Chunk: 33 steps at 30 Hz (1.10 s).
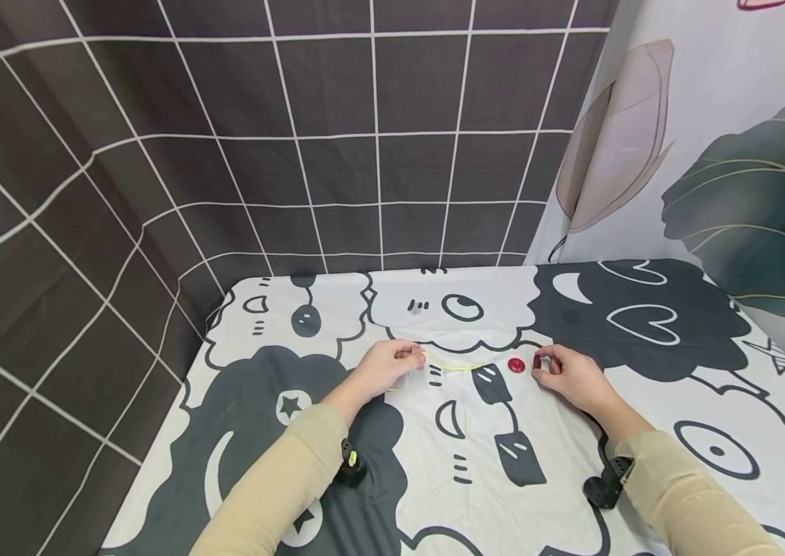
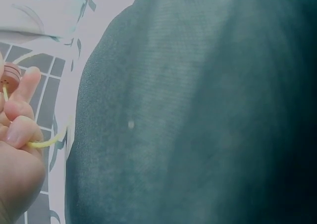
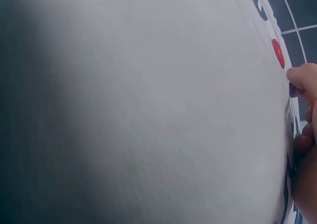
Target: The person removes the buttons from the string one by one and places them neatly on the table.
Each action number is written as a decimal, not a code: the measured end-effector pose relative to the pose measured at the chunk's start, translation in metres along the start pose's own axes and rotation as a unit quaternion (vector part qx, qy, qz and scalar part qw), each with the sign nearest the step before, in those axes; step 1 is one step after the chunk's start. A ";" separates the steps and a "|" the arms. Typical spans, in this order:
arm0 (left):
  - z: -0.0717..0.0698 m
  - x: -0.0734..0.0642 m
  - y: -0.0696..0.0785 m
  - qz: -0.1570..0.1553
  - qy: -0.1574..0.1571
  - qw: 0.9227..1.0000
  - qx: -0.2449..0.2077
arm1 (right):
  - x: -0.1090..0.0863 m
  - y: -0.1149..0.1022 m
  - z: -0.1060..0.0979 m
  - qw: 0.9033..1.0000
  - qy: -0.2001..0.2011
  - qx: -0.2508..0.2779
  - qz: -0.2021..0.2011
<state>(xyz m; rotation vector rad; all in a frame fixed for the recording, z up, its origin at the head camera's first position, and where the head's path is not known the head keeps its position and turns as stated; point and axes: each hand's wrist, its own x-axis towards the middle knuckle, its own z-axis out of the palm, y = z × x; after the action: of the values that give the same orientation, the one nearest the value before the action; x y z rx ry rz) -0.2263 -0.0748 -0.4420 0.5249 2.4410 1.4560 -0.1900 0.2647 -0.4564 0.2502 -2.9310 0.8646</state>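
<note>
My left hand (image 1: 387, 364) is over the middle of the cloth, its fingers curled. In the left wrist view it holds a pinkish-red round button (image 2: 11, 76) with small holes, partly cut off by the frame edge. A yellow string (image 2: 47, 143) passes at the button and comes out between the curled fingers. More of this string (image 1: 453, 368) stretches right across the cloth in the head view. A red button (image 1: 516, 364) lies flat beyond the string's end. Just right of it is my right hand (image 1: 572, 378), fingers loosely bent, apart from the button; I see nothing held.
The cloth (image 1: 490, 517) has black and white cartoon prints. Behind it and at the left hangs a dark grid curtain (image 1: 323, 170). A leaf-patterned curtain (image 1: 726, 116) hangs at the right. A black camera (image 1: 604, 486) sits on the right wrist.
</note>
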 end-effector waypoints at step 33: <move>0.000 0.000 0.000 -0.003 0.013 1.000 0.004 | 0.003 -0.005 -0.004 1.000 -0.026 -0.008 0.015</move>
<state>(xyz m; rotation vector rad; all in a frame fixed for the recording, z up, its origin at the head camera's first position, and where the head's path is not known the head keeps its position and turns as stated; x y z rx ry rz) -0.2264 -0.0742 -0.4418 0.5035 2.4663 1.4615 -0.1918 0.2626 -0.4501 0.2305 -2.9955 0.8519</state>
